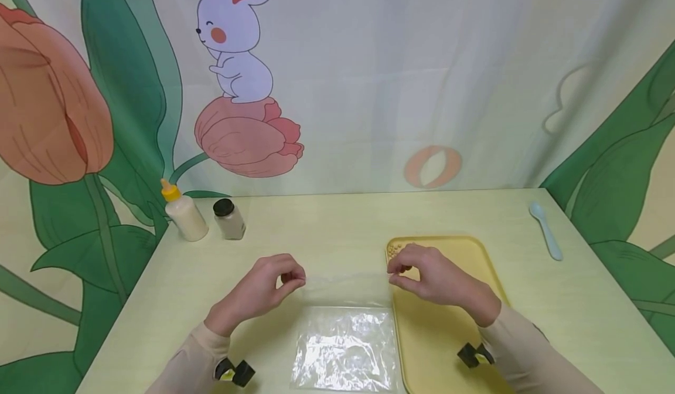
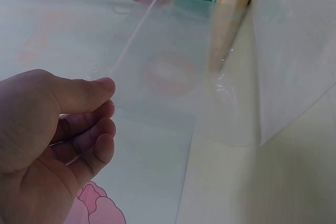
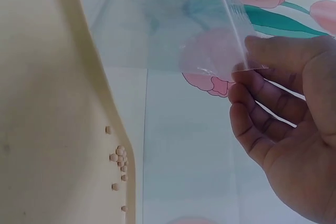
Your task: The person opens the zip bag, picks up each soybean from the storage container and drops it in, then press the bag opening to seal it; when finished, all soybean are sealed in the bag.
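A clear zip-lock bag is stretched between my two hands, its seal strip running from one to the other. My left hand pinches one top corner between thumb and forefinger, the other fingers loosely curled. At the opposite corner my right hand pinches the bag, above the left side of the yellow tray. Shiny clear plastic shows below the hands; whether it is the same bag's lower part or another bag, I cannot tell. Small beige beads lie along the tray's edge, partly hidden by my right hand in the head view.
The yellow tray sits right of centre on the pale table. A bottle with a yellow nozzle cap and a small black-lidded jar stand at the back left. A light-blue spoon lies at the right. Behind hangs a printed curtain.
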Motion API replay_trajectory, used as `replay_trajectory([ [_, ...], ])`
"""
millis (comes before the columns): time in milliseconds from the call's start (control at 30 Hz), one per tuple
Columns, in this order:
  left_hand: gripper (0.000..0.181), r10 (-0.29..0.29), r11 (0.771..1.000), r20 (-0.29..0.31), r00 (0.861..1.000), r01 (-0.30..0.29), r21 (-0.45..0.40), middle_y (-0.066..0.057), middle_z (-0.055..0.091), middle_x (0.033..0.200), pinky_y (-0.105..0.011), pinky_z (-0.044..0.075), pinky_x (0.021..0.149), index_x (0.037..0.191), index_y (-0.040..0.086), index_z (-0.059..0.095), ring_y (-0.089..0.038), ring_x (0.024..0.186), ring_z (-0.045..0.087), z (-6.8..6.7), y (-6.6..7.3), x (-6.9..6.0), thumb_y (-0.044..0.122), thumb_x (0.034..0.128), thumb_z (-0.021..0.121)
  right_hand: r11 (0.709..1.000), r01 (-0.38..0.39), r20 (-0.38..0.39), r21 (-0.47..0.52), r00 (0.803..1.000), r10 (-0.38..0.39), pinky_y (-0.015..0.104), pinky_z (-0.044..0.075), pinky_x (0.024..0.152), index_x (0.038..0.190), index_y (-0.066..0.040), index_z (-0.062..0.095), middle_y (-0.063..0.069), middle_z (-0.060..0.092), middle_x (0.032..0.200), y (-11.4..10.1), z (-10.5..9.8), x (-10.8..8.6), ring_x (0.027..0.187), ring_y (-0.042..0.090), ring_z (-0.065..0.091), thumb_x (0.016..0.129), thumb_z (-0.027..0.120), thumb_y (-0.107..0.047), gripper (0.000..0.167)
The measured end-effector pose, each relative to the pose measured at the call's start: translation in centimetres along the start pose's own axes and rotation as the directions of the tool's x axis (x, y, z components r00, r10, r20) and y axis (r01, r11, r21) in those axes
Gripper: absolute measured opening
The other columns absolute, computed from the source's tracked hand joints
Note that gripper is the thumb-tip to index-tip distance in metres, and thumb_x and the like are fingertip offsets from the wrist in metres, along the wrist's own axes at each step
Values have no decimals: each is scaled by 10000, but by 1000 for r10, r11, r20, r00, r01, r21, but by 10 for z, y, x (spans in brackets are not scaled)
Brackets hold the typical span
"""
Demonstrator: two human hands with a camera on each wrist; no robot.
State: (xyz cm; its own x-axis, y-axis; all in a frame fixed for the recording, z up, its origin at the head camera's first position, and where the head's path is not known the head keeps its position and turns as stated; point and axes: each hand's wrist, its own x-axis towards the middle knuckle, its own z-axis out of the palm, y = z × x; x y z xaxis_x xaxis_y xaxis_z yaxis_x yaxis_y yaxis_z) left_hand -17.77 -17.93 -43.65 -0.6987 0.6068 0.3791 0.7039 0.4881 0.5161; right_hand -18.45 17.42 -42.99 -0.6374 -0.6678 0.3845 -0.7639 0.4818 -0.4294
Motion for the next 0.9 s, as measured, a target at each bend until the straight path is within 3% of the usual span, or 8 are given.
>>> replay_trajectory([
  [300, 94, -2, 1000, -13, 1000, 2, -1, 92, 616, 802, -254, 529, 637, 851, 137, 685, -6, 725, 547, 0, 0, 0, 53, 852, 726, 997, 69, -17, 46, 998, -68, 227, 475, 671, 902, -224, 692, -167, 607, 860, -2, 3, 16, 764, 35, 536, 909, 691, -241, 18],
  [567, 123, 9, 1000, -17, 1000, -9, 0, 89, 613, 793, -231, 521, 632, 843, 136, 680, -8, 717, 544, 0, 1, 2, 25, 834, 734, 999, 29, 53, 39, 998, -31, 238, 487, 677, 919, -221, 714, -146, 651, 878, -14, 1, 35, 790, 25, 542, 920, 674, -265, 59],
  [900, 107, 15, 1000, -12, 1000, -15, -9, 93, 612, 798, -225, 519, 638, 851, 137, 679, -6, 723, 546, 2, 0, 3, 40, 848, 724, 998, 55, 87, 21, 995, -57, 267, 506, 673, 906, -206, 715, -125, 659, 867, -17, 4, 49, 789, 27, 558, 915, 680, -237, 48],
])
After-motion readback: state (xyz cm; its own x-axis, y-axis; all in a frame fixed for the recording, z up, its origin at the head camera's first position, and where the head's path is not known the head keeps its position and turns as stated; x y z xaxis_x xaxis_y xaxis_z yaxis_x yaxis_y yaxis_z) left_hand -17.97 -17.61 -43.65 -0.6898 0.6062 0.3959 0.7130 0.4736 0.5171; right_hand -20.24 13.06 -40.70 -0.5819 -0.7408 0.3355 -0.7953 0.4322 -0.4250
